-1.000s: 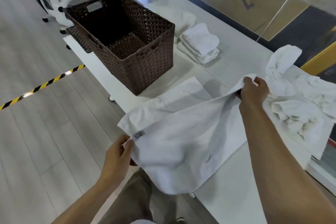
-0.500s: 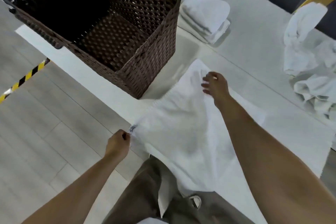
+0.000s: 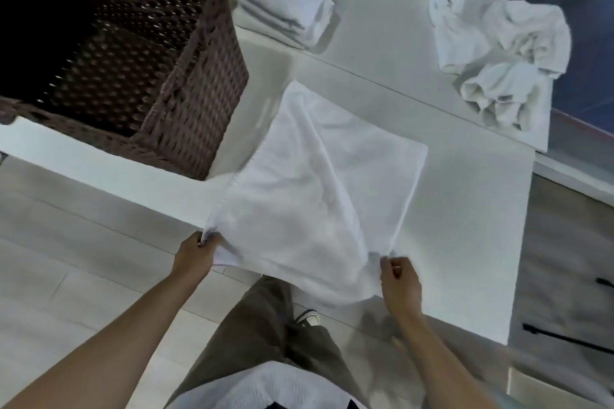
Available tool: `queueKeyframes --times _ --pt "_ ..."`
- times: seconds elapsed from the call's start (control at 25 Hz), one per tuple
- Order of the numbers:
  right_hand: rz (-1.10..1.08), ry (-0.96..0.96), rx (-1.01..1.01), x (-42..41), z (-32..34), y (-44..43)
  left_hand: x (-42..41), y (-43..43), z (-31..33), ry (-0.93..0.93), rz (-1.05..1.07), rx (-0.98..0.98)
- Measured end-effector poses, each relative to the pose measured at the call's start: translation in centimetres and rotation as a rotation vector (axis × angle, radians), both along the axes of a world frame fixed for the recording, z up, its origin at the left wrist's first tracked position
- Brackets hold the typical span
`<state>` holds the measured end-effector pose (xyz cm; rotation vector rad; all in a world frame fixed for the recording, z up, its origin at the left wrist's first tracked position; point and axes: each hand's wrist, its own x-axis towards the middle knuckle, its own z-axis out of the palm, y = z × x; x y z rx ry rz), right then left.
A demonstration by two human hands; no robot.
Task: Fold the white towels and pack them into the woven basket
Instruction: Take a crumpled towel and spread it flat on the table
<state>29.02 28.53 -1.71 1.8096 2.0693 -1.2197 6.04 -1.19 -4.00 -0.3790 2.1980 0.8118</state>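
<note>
On the desk (image 3: 465,209), the woven basket (image 3: 206,93) stands at the left. The towel (image 3: 309,196) lies right of it at the near edge, the folded stack (image 3: 285,0) behind, the crumpled pile (image 3: 498,53) far right.

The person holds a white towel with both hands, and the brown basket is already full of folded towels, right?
No. The head view shows the woven basket with its bottom bare; the folded towels lie on the table beside it. The left hand and right hand do hold the white towel.
</note>
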Motion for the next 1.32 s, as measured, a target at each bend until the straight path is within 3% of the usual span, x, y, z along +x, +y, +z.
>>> queueKeyframes --times 0.16,0.36,0.52,0.68,0.8,0.92,1.0,1.2,1.32 --pt "-0.075 0.017 -0.061 4.4 -0.2 -3.9 1.6 -0.8 0.7 0.032 -0.007 0.118" --pt "-0.310 0.162 -0.137 5.0 -1.8 -5.9 4.0 -0.9 2.8 -0.265 0.357 0.514" --pt "-0.447 0.310 -0.219 5.6 -2.5 -7.7 5.6 -0.6 5.7 -0.357 0.473 0.667" --pt "-0.464 0.396 -0.438 7.7 -4.2 -10.7 6.7 -1.3 6.8 -0.285 0.458 0.645" --pt "-0.295 0.399 -0.307 9.2 -1.7 -11.1 7.5 -1.9 7.7 -0.061 0.335 0.518" --pt "-0.388 0.553 -0.224 10.2 2.6 -9.0 7.9 -2.7 8.8 0.113 0.378 0.545" --pt "-0.474 0.683 -0.313 10.9 4.9 -7.3 8.2 -3.1 9.6 0.076 0.420 0.657" --pt "-0.427 0.789 -0.437 11.7 7.6 -5.0 7.8 -3.0 11.6 -0.126 0.478 0.797" --pt "-0.264 0.658 -0.224 11.2 8.8 -4.6 7.0 -2.7 12.5 -0.030 0.261 0.841"
